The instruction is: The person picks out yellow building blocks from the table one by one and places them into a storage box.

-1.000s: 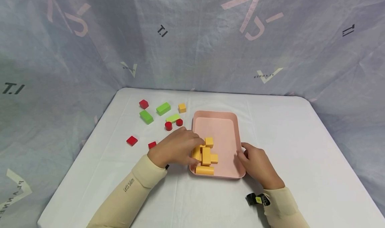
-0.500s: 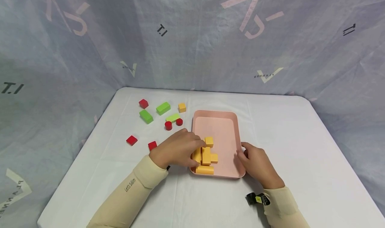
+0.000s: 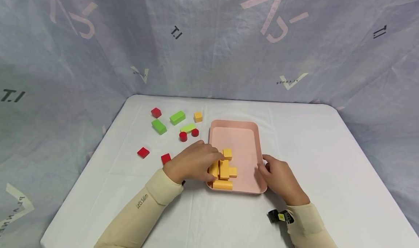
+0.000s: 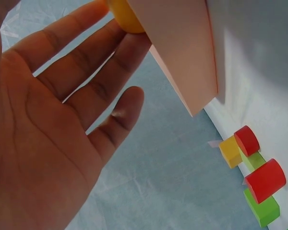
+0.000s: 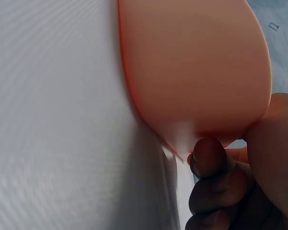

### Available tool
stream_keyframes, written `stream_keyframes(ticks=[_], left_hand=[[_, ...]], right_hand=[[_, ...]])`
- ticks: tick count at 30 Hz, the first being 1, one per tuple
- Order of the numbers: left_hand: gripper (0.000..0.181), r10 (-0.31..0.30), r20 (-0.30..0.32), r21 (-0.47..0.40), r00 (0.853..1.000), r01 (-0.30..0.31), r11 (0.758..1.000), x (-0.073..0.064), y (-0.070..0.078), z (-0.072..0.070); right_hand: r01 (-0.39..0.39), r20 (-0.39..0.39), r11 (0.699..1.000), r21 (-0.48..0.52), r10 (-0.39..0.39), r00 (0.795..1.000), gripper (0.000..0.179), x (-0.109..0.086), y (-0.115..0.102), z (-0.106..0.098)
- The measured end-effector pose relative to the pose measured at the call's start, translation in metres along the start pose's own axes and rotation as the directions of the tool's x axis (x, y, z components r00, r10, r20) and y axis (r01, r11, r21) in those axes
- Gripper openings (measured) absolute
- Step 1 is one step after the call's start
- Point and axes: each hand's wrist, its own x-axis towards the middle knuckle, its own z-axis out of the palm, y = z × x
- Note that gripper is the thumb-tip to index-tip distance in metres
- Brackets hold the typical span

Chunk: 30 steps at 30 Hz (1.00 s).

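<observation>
A pink tray [image 3: 243, 140] stands on the white table, with several yellow blocks gathered in its near left part. Reaching over the tray's left wall, my left hand [image 3: 192, 162] pinches a yellow cylinder block [image 3: 214, 169] lengthwise between thumb and fingers. The left wrist view shows its fingertips against the rounded yellow cylinder block [image 4: 127, 18] at the tray wall. Beside it lie a yellow rectangular block [image 3: 224, 170], a yellow cube [image 3: 227, 154] and a yellow rounded block [image 3: 223, 185]. My right hand [image 3: 282, 179] grips the tray's right wall, thumb at the rim and fingers curled outside.
Left of the tray lie green blocks [image 3: 178, 118], a yellow cube [image 3: 198, 117], red cylinders [image 3: 183, 136] and a red cube [image 3: 156, 112]. Flat red blocks [image 3: 143, 153] sit nearer the left forearm. A grey printed curtain [image 3: 209, 51] hangs behind the table.
My left hand has shifted very slightly to the right at the yellow cylinder block, and a bit more of a flat red block shows beside the wrist. My right hand and the tray stay put.
</observation>
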Motion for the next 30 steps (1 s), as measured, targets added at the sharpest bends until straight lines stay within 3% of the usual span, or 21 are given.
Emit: stream_keyframes(ticks=[30], left_hand=[[0.048,-0.021,0.042,-0.045,0.999,0.023,0.999,0.0007,0.0007,0.0008]], right_hand=[[0.005,-0.001,1.000,-0.008,-0.005,1.000,0.023,0.0009,-0.0022,-0.0012]])
